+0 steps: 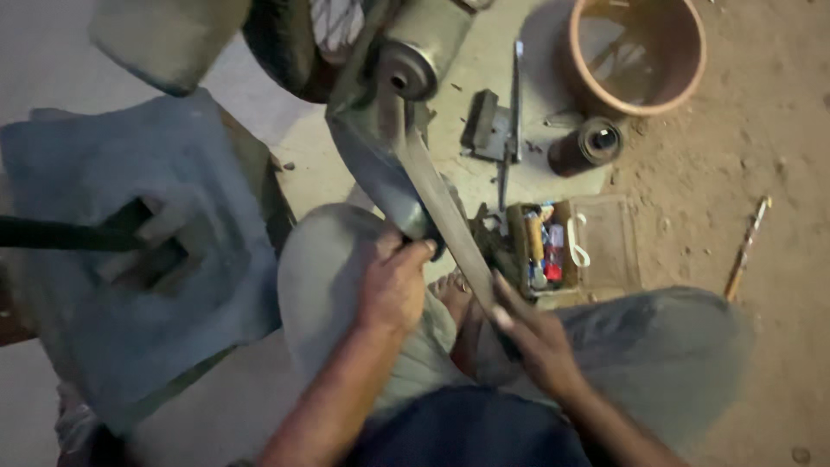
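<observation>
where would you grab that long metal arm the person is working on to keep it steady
Grip the long metal arm low on its flat lower stretch, from both sides, much as the left hand and right hand do now. Its upper end with the round bushing is bulky and crowded against the wheel.

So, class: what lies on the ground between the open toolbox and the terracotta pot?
In the head view, a dark cylindrical roll lies on its side between the open toolbox and the terracotta pot, on the ground.

Location: informal floor-level repair workshop. Indicators: bare dirt ground (pixel 761 138), open tool tray (pixel 596 246) of small tools at right, wheel (pixel 298 39) and metal parts far.
</observation>
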A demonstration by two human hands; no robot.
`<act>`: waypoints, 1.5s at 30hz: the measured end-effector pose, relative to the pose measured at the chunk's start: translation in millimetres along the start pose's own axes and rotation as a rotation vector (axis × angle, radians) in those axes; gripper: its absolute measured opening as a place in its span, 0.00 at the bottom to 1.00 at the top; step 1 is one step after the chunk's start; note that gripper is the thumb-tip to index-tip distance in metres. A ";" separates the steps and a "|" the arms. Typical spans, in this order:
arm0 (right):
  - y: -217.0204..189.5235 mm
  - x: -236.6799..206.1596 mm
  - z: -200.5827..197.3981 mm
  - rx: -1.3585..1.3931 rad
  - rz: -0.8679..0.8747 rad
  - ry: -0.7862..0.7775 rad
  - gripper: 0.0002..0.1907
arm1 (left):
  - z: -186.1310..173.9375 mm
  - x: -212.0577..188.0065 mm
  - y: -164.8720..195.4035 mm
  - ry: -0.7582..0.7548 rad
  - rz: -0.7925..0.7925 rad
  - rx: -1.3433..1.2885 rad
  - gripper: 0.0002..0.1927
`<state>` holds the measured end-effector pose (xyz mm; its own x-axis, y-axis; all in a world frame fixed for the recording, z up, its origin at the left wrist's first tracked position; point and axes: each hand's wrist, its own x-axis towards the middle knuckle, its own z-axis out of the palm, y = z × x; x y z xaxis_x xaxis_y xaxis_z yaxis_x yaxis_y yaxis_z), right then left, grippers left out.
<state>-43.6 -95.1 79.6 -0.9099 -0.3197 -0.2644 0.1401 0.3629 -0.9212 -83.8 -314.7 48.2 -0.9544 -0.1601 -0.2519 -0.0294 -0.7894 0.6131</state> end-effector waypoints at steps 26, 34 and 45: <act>-19.3 94.8 -11.1 0.096 0.016 0.137 0.31 | 4.4 -5.3 9.2 -0.034 -0.038 0.057 0.18; 21.4 -15.7 -33.3 0.008 0.383 0.028 0.32 | -8.0 1.5 0.2 -0.057 -0.036 -0.092 0.17; 0.8 83.3 -26.9 -0.686 -1.036 0.240 0.28 | -4.0 -5.0 8.1 -0.024 -0.064 0.021 0.16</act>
<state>-129.8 -97.8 64.5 -0.5298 -0.5842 0.6149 -0.8434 0.4394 -0.3092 -78.1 -322.7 51.5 -0.9571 -0.0955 -0.2736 -0.0966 -0.7849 0.6121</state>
